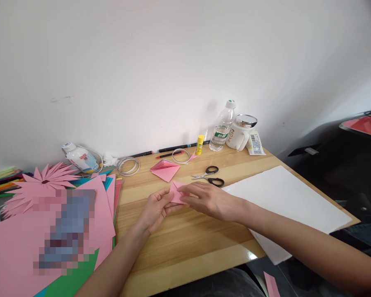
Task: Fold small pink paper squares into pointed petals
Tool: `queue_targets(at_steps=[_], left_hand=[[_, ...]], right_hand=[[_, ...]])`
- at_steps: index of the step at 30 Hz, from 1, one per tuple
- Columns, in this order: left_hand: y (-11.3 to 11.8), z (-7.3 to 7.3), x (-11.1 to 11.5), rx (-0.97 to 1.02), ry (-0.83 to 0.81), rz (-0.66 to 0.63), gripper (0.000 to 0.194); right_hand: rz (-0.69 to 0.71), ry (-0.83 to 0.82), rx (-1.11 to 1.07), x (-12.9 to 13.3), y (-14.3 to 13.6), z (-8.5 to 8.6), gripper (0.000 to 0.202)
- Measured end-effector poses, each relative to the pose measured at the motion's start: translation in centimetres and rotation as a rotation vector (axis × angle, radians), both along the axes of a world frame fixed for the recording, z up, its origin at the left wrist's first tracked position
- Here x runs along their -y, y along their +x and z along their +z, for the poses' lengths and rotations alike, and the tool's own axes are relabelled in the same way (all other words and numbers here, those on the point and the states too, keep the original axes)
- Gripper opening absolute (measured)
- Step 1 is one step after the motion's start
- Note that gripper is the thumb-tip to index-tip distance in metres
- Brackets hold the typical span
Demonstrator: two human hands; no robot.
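Above the wooden table, near its middle, my left hand (157, 206) pinches a small folded piece of pink paper (175, 196) between thumb and fingers. From the right, my right hand (208, 200) grips the same paper, its fingers bent over the right edge and hiding part of it. Just beyond the hands lies a stack of folded pink paper pieces (167, 171). Scissors with black handles (210, 177) rest close behind my right hand, blades slightly apart and pointing left.
A yellow glue stick (199, 145), water bottle (222, 128) and white mug (237, 134) stand along the wall. Tape rolls (128, 166) and pens (173, 148) lie left of them. White sheets (297, 202) overhang the table at right; pink paper sheets (15, 243) and a pink paper flower (46, 179) lie left.
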State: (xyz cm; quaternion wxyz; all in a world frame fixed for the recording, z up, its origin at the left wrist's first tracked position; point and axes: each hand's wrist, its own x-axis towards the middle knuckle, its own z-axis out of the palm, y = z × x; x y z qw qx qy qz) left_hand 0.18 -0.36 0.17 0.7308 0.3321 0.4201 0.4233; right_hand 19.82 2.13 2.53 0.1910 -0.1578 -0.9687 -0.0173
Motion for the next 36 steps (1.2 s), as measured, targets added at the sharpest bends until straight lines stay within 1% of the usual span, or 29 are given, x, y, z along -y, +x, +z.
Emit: queue_targets(at_steps=[3,5,7,9,10,12,14,16,19,21,22,25,28,32,36], left_hand=[[0.3,-0.3,0.1,-0.077,0.023,-0.096,0.032],[0.3,-0.5,0.0,-0.268,0.095,-0.109,0.038],[0.1,-0.3,0.1,-0.606,0.279,-0.051,0.038],[-0.1,0.5,0.3,-0.958,0.556,-0.004,0.029],[-0.3,1.0,0.6,-1.079,0.693,-0.02,0.023],[-0.6,1.9,1.4,-1.178,0.885,-0.172,0.02],[-0.9,2.1,2.5,-1.207,1.019,-0.326,0.024],[-1.4,1.5,3.5,-1.239,1.142,-0.439,0.027],[-2.4,-0.4,4.6,-1.283,1.267,-0.524,0.028],[-3.0,-1.4,5.0,-1.278,1.313,-0.538,0.029],[-3.2,-1.7,5.0,-1.268,1.325,-0.535,0.03],[-3.4,-1.6,5.2,-1.244,1.318,-0.499,0.03],[-3.5,-1.2,5.2,-1.24,1.264,-0.491,0.031],[-4.0,-1.4,5.3,-1.219,1.197,-0.533,0.034],[-4.1,-1.5,5.2,-1.244,1.194,-0.563,0.037]], right_hand=[[0.003,-0.046,-0.064,0.3,0.8,-1.5,0.027],[0.016,-0.11,-0.073,0.7,1.2,-2.8,0.027],[0.03,-0.165,-0.04,1.2,1.4,-3.8,0.026],[0.037,-0.191,0.007,1.8,1.4,-4.4,0.025],[0.038,-0.196,0.019,2.1,1.4,-4.5,0.025],[0.038,-0.205,0.023,2.6,1.5,-4.6,0.026],[0.034,-0.217,0.016,2.9,1.5,-4.6,0.026],[0.033,-0.231,0.01,3.1,1.6,-4.6,0.025],[0.019,-0.254,-0.026,3.2,1.7,-4.9,0.023],[-0.013,-0.278,-0.064,3.2,1.6,-5.0,0.021],[-0.03,-0.299,-0.08,3.2,1.5,-4.9,0.019],[-0.046,-0.396,-0.102,3.2,1.1,-4.6,0.011],[-0.025,-0.452,-0.104,3.1,0.7,-4.2,0.013],[0.02,-0.41,-0.061,2.9,0.6,-4.1,0.013],[0.081,-0.339,-0.009,2.7,0.6,-4.3,0.018]])
